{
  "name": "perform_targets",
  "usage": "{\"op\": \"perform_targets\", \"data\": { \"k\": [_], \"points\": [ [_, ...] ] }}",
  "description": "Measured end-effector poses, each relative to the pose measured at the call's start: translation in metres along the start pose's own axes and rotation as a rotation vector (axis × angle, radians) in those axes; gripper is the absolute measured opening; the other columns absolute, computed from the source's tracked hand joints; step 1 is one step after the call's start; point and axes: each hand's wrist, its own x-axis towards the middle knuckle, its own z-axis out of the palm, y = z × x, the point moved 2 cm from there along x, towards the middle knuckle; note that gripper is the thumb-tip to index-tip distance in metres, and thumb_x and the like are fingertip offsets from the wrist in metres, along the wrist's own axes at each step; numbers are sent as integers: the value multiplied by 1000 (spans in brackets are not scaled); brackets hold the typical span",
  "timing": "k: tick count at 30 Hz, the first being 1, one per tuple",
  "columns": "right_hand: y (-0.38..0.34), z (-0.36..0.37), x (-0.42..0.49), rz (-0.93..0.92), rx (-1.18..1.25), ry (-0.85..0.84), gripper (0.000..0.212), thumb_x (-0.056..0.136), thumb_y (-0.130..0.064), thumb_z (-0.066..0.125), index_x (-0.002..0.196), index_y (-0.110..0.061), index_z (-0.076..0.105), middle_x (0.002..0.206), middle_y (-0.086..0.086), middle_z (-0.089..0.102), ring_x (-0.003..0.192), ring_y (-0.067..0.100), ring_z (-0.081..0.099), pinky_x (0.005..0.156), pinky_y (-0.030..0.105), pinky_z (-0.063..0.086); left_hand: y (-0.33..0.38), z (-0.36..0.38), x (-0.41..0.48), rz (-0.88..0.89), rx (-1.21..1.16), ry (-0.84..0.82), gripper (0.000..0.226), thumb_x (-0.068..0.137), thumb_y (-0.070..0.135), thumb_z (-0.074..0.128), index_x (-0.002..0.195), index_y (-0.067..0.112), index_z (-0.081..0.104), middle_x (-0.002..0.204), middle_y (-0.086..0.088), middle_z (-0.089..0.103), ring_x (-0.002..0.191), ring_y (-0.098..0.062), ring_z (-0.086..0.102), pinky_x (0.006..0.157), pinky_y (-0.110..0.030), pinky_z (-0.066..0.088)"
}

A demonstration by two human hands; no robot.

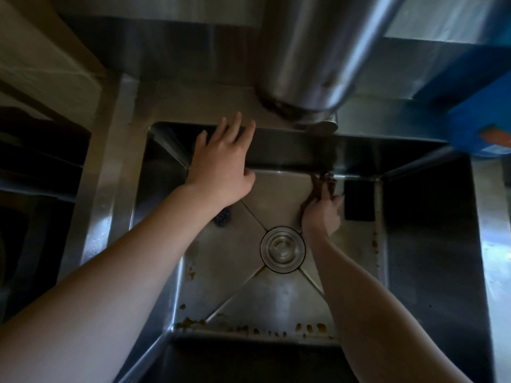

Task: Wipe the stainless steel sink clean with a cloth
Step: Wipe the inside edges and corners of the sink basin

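Observation:
I look straight down into a square stainless steel sink (431,244) with a round drain (282,249) at its middle. My left hand (221,164) reaches to the sink's back rim with its fingers spread and straight. My right hand (322,214) is low in the basin, near the back wall, and grips a bunched brown cloth (318,186). Brown food crumbs (307,328) lie along the front and left edges of the sink floor.
A big steel tap body (312,53) hangs over the back rim. A blue package (481,131) sits at the back right corner. A dark rectangular object (359,200) and a small blue scrubber (222,218) lie on the sink floor.

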Motion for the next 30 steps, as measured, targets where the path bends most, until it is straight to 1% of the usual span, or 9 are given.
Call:
{"op": "perform_targets", "data": {
  "k": [3, 9, 11, 13, 16, 18, 20, 25, 30],
  "points": [
    [-20, 11, -15, -75, 31, -27, 53, 92, -18, 46, 141, -33, 35, 134, 14, 37, 97, 39, 57, 75, 37, 44, 1, -1, 3, 11, 33, 7, 78, 85, 33, 55, 149, 19, 12, 157, -9, 11, 143, -30, 13, 112, -48, 17],
    [-50, 35, -56, -650, -255, -240, 59, 92, -10, 44, 146, -28, 28, 134, 16, 37, 97, 40, 56, 76, 44, 50, 1, -4, 5, 25, 95, -5, 79, 84, 34, 55, 149, 17, 13, 157, -12, 13, 142, -31, 17, 112, -47, 18],
    [-41, 33, -59, -777, -355, -255, 60, 92, -11, 46, 146, -29, 28, 132, 14, 40, 96, 38, 57, 73, 43, 52, 2, -5, 5, 25, 93, -8, 79, 84, 33, 55, 149, 17, 14, 156, -13, 13, 142, -32, 17, 112, -47, 18],
    [-26, 24, -50, -737, -365, -225, 57, 93, -14, 46, 145, -32, 29, 131, 11, 42, 96, 35, 57, 73, 41, 52, 2, -5, 5, 23, 90, -12, 79, 84, 33, 55, 149, 17, 14, 156, -12, 13, 142, -31, 16, 112, -48, 18],
    [3, 4, -21, -466, -245, -192, 54, 93, -17, 46, 142, -35, 33, 131, 9, 41, 92, 32, 60, 71, 36, 51, 2, -5, 5, 15, 82, -14, 79, 83, 33, 55, 149, 17, 14, 156, -12, 14, 142, -31, 16, 110, -47, 19],
    [22, -8, -4, -302, -223, -139, 53, 93, -18, 47, 141, -38, 33, 140, 11, 37, 89, 32, 62, 67, 32, 47, 2, -5, 5, 14, 84, -8, 79, 82, 33, 56, 149, 17, 16, 156, -12, 15, 142, -31, 17, 109, -47, 21],
    [35, -14, 2, -250, -264, -109, 52, 95, -19, 45, 142, -35, 34, 147, 13, 30, 90, 34, 62, 69, 34, 47, 3, -4, 4, 14, 82, -5, 79, 82, 32, 56, 148, 16, 17, 156, -13, 16, 142, -32, 18, 108, -46, 22],
    [60, -11, -28, -341, -312, -180, 47, 95, -25, 45, 142, -30, 37, 135, 13, 40, 90, 34, 62, 68, 34, 48, 5, -5, 4, 1, 80, -12, 79, 82, 32, 56, 148, 16, 17, 156, -13, 16, 141, -32, 18, 108, -46, 22],
    [79, -9, -63, -684, -444, -91, 56, 68, -16, 77, 122, -20, 63, 100, 14, 62, 63, 30, 60, 50, 32, 49, 6, -6, 3, -7, 68, -19, 79, 82, 32, 56, 148, 16, 16, 156, -12, 14, 142, -32, 16, 108, -46, 21]
  ]
}}
